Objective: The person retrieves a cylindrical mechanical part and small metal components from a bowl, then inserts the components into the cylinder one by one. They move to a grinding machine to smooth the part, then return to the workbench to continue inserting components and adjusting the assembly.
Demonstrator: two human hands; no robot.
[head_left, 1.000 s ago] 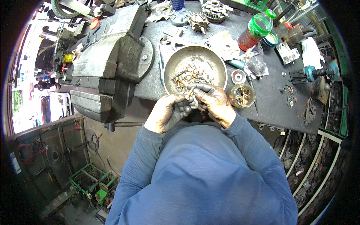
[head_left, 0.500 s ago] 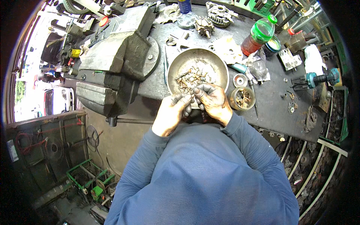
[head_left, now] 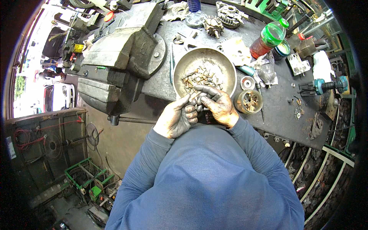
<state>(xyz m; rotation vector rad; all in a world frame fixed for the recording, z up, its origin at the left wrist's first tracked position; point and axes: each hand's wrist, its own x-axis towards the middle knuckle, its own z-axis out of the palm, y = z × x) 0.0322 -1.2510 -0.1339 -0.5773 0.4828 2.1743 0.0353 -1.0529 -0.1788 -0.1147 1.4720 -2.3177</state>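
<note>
Your 2 grimy hands, left hand [head_left: 177, 119] and right hand [head_left: 217, 106], pinch small bolts [head_left: 194, 100] at the metal bowl [head_left: 222, 65]; a red-labelled green bottle [head_left: 268, 38] lies on the table [head_left: 280, 103].

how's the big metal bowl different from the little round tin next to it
The metal bowl is far wider and shallow, with small bolts and bits scattered across its bare bottom; the round tin is narrow, straight-walled and nearly full. The bowl sits at the bench edge directly beyond both hands, left hand and right hand; the tin lies to their right. Both hold small hardware.
</note>
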